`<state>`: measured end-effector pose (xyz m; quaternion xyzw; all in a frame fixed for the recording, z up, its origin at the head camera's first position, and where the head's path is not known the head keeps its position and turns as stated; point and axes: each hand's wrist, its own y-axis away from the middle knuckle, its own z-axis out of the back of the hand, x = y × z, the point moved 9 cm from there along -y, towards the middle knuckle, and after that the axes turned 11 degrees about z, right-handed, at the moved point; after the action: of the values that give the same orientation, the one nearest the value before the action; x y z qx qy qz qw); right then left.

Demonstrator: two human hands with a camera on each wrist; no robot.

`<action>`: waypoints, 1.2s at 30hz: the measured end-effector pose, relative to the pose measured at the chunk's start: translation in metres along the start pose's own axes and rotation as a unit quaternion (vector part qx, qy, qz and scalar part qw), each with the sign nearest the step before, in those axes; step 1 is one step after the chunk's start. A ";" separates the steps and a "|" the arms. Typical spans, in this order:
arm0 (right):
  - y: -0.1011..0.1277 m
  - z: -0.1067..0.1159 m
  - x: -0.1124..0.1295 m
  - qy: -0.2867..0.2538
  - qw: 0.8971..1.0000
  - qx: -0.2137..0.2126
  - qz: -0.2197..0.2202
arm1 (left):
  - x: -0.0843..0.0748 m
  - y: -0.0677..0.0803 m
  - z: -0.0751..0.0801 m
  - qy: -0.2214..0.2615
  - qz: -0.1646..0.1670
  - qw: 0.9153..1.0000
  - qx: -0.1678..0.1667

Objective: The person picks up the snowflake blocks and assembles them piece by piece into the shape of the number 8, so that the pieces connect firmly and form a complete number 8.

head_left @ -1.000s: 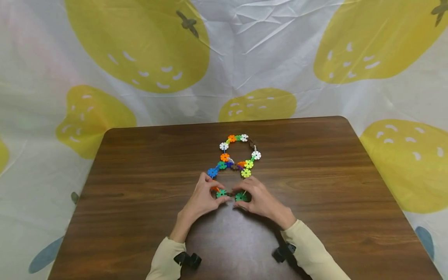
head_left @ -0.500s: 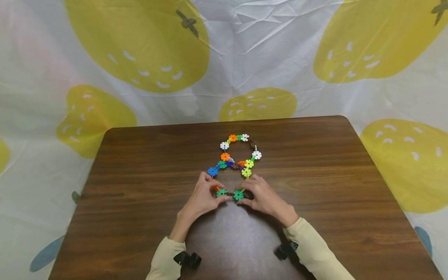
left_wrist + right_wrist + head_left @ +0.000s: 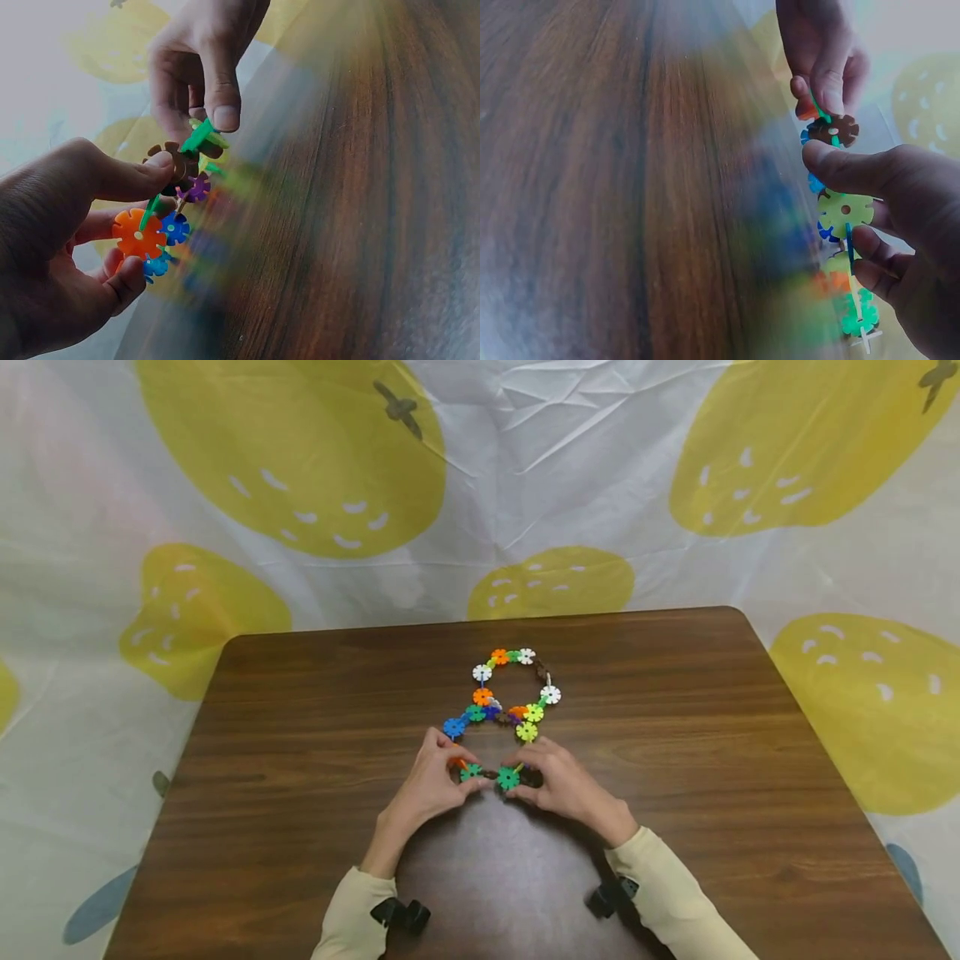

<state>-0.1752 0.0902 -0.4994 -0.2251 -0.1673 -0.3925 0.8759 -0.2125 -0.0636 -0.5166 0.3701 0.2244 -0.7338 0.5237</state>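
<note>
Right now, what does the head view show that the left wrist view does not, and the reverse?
Only the head view shows the whole disc chain as two joined loops on the brown table, and both sleeves. Only the left wrist view shows up close the left hand pinching beside an orange disc and the brown disc. Both show the two hands, left and right hand, gripping the chain's near end.

Right hand (image 3: 558, 781): shifted slightly left across the counter (image 3: 675, 760) over the past second, closing on the left hand (image 3: 431, 785).
Green disc (image 3: 508, 778) at right hand's fingertips: carried left with it, now just beside the left hand's green disc (image 3: 471, 772); gap between the two near ends of the snowflake-disc chain (image 3: 506, 693) narrower than a second ago, a brown piece (image 3: 490, 774) between them.
</note>
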 end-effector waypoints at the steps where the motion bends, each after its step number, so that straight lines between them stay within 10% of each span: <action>1: 0.000 0.000 0.000 -0.001 1.000 -0.002 0.000 | 0.000 0.000 0.000 0.000 0.000 1.000 0.000; 36: -0.010 0.004 0.003 -0.006 0.999 -0.016 0.042 | -0.002 -0.001 0.008 0.006 0.015 1.000 0.006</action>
<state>-0.1809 0.0843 -0.4922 -0.2480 -0.1570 -0.3568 0.8869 -0.2152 -0.0682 -0.5102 0.3808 0.2173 -0.7253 0.5308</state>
